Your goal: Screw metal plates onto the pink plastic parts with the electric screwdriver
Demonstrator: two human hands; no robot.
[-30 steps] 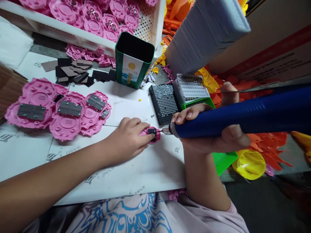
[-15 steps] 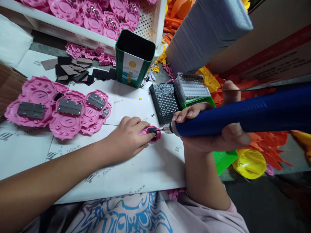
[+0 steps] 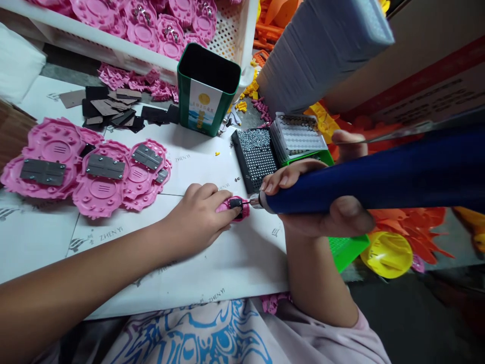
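On the white paper, my left hand [image 3: 202,215] presses a small pink plastic casing [image 3: 223,205] with its fingers, partly covering it. A dark plate [image 3: 235,203] lies on that casing. My right hand [image 3: 322,202] is wrapped around a blue electric screwdriver [image 3: 333,184], which points left. Its thin bit meets the dark plate beside my left fingertips; the exact contact is too small to make out. Close by stands a black perforated screw tray [image 3: 258,161], with loose screws heaped at its far end. Several pink casings with grey covers [image 3: 104,167] lie to the left.
Behind are a green tin [image 3: 206,91], a pile of dark flat plates [image 3: 113,108] and a white crate [image 3: 113,53] of pink parts. A tall stack of pale sheets [image 3: 322,50] leans at the right, near a yellow bowl [image 3: 388,255] and orange parts.
The whole view has shifted slightly. My right hand and the screwdriver sit a little further left, with the bit still at the dark plate. My left hand keeps its hold on the casing.
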